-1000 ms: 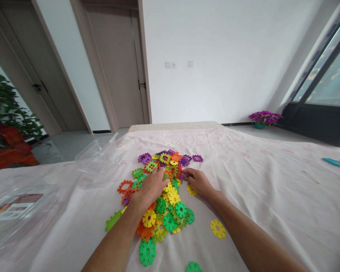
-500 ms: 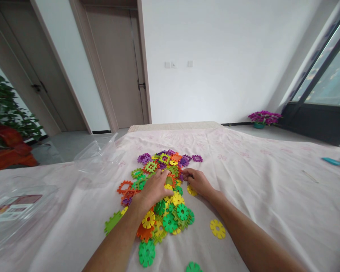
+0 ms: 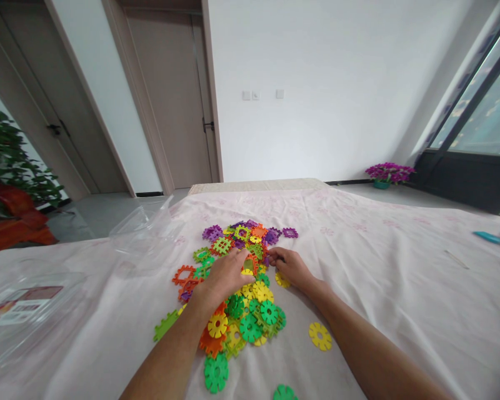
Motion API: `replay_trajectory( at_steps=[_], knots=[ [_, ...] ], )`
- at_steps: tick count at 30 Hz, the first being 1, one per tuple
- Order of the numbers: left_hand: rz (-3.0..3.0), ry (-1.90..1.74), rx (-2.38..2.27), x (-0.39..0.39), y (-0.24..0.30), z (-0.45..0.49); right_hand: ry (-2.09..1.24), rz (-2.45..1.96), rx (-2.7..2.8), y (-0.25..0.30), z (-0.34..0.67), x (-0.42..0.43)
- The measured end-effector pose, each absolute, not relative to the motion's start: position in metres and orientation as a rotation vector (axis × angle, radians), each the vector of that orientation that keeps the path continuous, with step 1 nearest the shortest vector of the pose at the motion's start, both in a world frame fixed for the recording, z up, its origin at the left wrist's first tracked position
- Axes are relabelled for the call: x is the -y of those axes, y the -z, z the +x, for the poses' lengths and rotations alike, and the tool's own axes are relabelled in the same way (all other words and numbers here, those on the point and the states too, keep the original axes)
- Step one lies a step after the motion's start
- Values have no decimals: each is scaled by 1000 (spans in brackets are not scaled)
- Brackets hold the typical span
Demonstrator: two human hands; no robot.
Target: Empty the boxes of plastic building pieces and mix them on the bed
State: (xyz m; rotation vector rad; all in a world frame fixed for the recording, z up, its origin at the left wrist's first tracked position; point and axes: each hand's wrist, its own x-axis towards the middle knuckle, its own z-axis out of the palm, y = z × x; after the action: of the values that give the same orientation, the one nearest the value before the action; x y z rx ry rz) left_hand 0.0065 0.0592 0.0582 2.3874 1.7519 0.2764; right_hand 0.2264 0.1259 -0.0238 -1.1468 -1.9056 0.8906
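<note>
A heap of plastic interlocking pieces (image 3: 250, 328) lies in the middle of the tablecloth: green and yellow notched discs, with orange, purple and lime square frames. My left hand (image 3: 227, 273) rests over the heap, thumb apart from its fingers, covering part of it. At the heap's right side, my right hand (image 3: 290, 265) has its fingers curled in, tips against a small purple piece (image 3: 266, 260); whether they grip it is hidden. Under that hand sits a yellow disc (image 3: 281, 279). Another yellow disc (image 3: 320, 336) lies apart, near my right forearm.
Clear plastic containers (image 3: 145, 228) stand left of the heap, one with a printed label (image 3: 25, 304). A green disc (image 3: 285, 393) lies at the near edge of view. Far right are a blue item (image 3: 489, 238) and a thin stick (image 3: 456, 259). The tablecloth (image 3: 370, 266) is wrinkled.
My left hand has shifted very slightly, and the pieces beneath it have moved a little. My right hand stays in almost the same place.
</note>
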Motion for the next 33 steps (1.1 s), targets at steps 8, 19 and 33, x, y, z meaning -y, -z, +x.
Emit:
replay_trajectory(
  at_steps=[8,19,33],
  knots=[
    [2406,-314,-1792,-62,-57,4,-919,-1129,1901,23,226,-126],
    [2459,-361,-1779,-64,-61,-1,-840,-1152,1949,21,227,-125],
    [2484,-432,-1733,-64,-60,-1,-794,-1132,1989,25,228,-126]
  ],
)
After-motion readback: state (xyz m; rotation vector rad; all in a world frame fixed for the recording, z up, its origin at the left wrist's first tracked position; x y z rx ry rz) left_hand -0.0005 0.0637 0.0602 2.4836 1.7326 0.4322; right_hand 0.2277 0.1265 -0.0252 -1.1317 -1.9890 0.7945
